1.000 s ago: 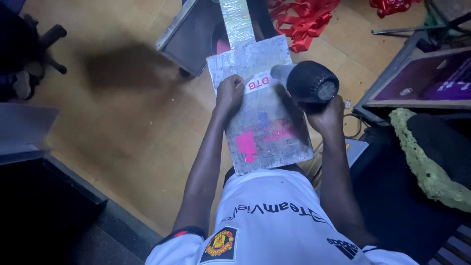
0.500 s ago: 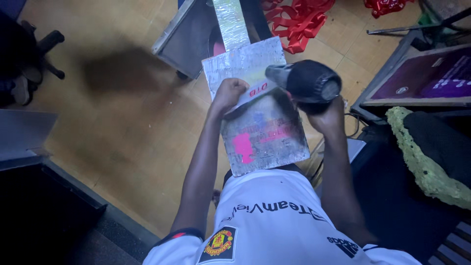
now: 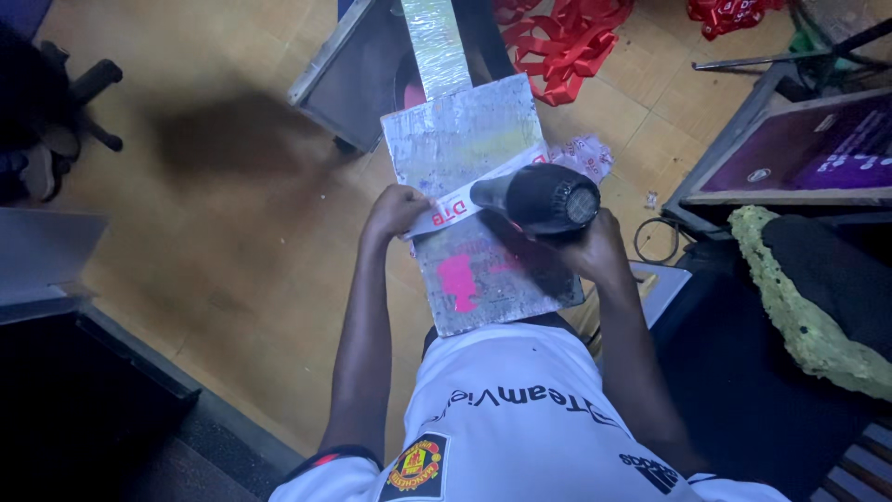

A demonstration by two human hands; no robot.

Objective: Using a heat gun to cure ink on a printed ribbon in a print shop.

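A flat silvery-grey board (image 3: pixel 465 139) with a pink patch rests on my lap, sloping away from me. Across its middle lies a white strip with red print (image 3: pixel 455 209). My left hand (image 3: pixel 395 209) pins the strip's left end to the board. My right hand (image 3: pixel 595 251) grips the handle of a black hair dryer (image 3: pixel 539 197), whose nozzle points left at the strip, just above the board.
A metal frame (image 3: pixel 344 65) stands beyond the board on the wooden floor. Red ribbons (image 3: pixel 557 46) lie at the back. A purple-topped framed panel (image 3: pixel 799 149) and a green-edged cushion (image 3: pixel 808 297) sit to the right, a chair base (image 3: pixel 84 93) to the left.
The hair dryer has moved down and left over the strip. My left hand has slid slightly lower along the board's left edge with the strip.
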